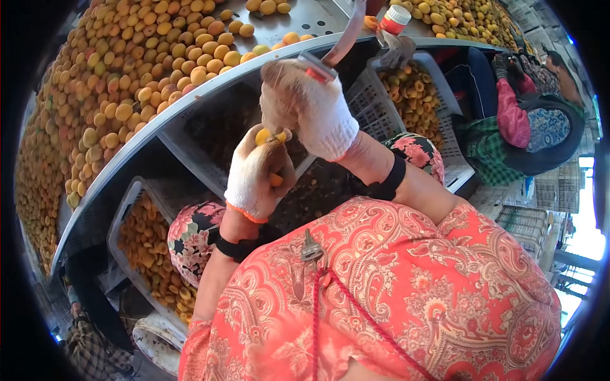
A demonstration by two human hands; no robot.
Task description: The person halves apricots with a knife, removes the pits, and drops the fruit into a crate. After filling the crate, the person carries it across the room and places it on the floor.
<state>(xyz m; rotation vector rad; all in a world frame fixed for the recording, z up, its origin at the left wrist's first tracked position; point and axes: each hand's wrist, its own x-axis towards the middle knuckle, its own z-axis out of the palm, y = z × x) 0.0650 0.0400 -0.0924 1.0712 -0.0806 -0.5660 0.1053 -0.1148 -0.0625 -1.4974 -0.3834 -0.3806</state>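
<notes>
Both my hands wear white knitted gloves with soiled fingers. My left hand (259, 171) is closed around an apricot (270, 137), whose yellow-orange flesh shows at the fingertips and lower in the palm. Just above it, my right hand (305, 105) grips a curved knife (346, 43), its blade pointing up and away past the table edge. The right fingertips are close to the apricot; whether they touch it is hidden. Beneath the hands stands a crate (190, 152) with dark contents, too shadowed to make out.
Whole apricots (146, 57) cover much of the curved metal table (279, 26). Crates of halved apricots stand at the left (114, 238) and right (450, 95). A red-and-white jar (395, 20) and a grey glove (398, 51) sit by the table edge. A co-worker (508, 133) sits at the right.
</notes>
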